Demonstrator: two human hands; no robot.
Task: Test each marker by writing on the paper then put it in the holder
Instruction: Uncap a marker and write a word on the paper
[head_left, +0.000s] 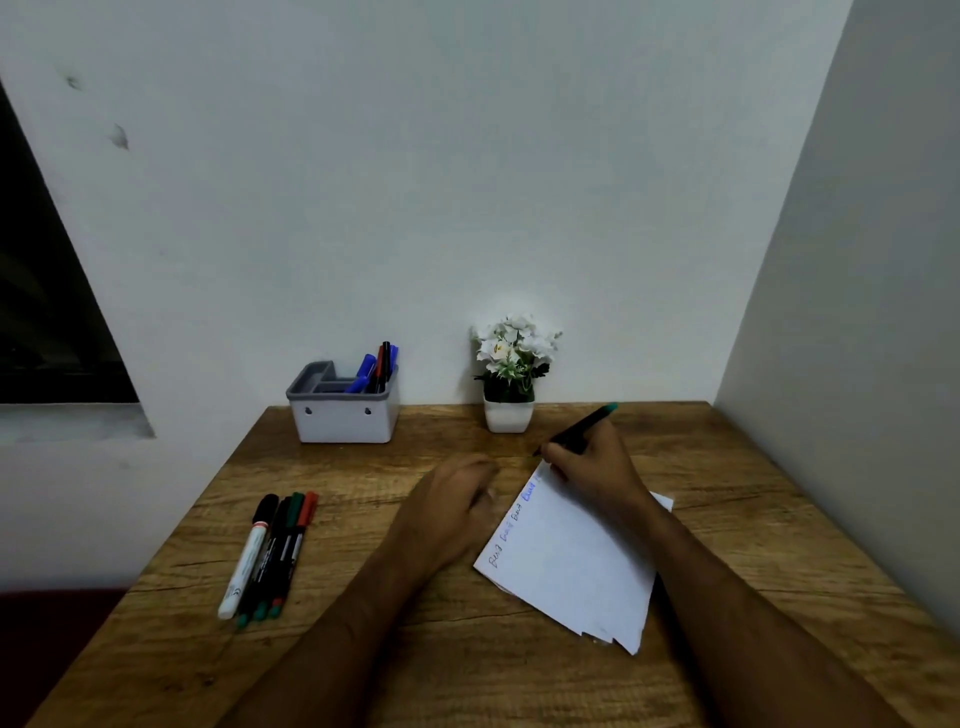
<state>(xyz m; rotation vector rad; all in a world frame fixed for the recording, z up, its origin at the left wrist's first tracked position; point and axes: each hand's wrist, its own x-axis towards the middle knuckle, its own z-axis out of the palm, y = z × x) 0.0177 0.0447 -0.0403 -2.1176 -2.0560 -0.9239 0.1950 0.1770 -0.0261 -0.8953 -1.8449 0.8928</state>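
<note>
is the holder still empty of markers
No, the white holder with a grey rim already has several markers standing in its right-hand compartment, blue, black and red among them.

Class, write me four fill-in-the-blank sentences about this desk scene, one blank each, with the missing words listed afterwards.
1. The right hand grips a marker whose end cap is ____.
2. The holder stands at the back of the wooden ____.
3. The paper bears a row of written words along its ____ edge.
4. The plant in the white pot has ____ flowers.

Missing words: green; table; left; white
</note>
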